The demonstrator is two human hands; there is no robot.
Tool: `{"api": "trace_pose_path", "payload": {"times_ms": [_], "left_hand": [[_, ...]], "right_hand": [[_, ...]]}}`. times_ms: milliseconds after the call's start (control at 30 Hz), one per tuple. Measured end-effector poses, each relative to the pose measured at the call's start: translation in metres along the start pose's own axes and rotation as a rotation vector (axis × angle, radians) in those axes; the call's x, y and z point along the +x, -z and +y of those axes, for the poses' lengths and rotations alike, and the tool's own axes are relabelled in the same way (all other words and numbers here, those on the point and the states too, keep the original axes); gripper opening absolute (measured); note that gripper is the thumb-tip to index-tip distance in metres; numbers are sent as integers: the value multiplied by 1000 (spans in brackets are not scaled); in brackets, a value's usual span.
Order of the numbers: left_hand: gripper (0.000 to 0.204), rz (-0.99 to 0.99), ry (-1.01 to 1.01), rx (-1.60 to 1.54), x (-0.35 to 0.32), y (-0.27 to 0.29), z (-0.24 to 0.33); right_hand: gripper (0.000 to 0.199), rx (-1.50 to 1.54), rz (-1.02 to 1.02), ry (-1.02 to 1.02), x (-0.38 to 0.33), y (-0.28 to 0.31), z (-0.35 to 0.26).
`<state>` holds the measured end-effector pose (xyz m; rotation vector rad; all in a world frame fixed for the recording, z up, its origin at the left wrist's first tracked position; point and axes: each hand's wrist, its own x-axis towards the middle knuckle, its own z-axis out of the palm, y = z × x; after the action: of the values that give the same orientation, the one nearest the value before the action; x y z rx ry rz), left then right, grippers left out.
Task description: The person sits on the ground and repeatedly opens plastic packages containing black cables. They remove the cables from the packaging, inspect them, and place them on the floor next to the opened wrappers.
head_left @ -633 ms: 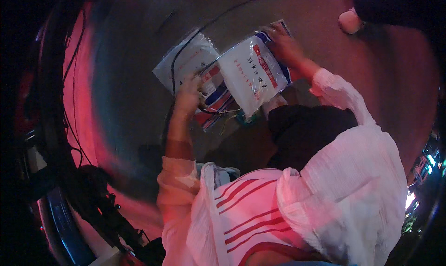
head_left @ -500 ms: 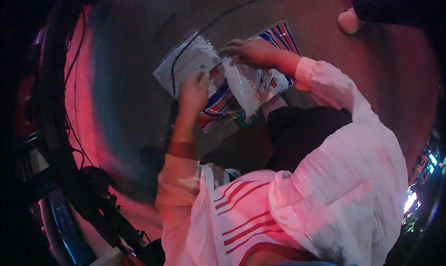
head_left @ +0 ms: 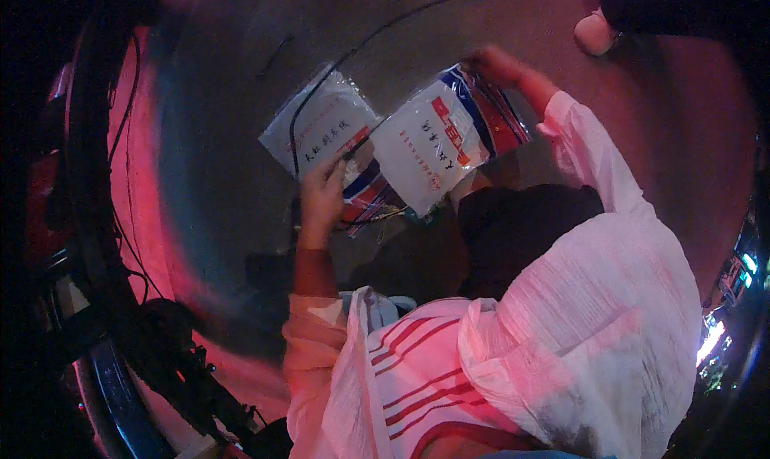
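Note:
My left hand is closed, its fingers pinching a black cable, a short length of which sticks out toward the upper right. Beneath that hand lies one flat clear plastic packet, white with red and blue stripes and printing. A second, matching packet is spread flat beside it on the right. At its striped far right corner is my right hand, fingers bent over the edge and smeared by motion. Whether they grip the plastic is hard to make out.
A longer run of the black cable curves over the floor from the top. My bent dark-clothed leg is close by on the right, next to a small green thing. Another person's shoe shows at the upper right. Dark machinery lines the left.
My right hand has moved up and right, from the cable's end to the packet's far corner. The right packet, crumpled before, now lies flat. My left hand has dropped slightly, still on the cable.

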<state>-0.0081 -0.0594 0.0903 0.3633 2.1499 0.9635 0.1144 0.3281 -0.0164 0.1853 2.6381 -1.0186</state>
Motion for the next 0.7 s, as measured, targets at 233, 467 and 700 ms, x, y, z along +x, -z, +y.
{"api": "trace_pose_path", "payload": {"times_ms": [233, 467, 700], "left_hand": [[29, 58, 120, -115, -17, 19, -12], [27, 114, 295, -468, -29, 32, -40], [18, 278, 371, -819, -23, 51, -56]], "right_hand": [[24, 137, -20, -275, -35, -7, 24], [22, 149, -22, -356, -45, -28, 54], [22, 103, -109, -301, -59, -43, 82]]}}
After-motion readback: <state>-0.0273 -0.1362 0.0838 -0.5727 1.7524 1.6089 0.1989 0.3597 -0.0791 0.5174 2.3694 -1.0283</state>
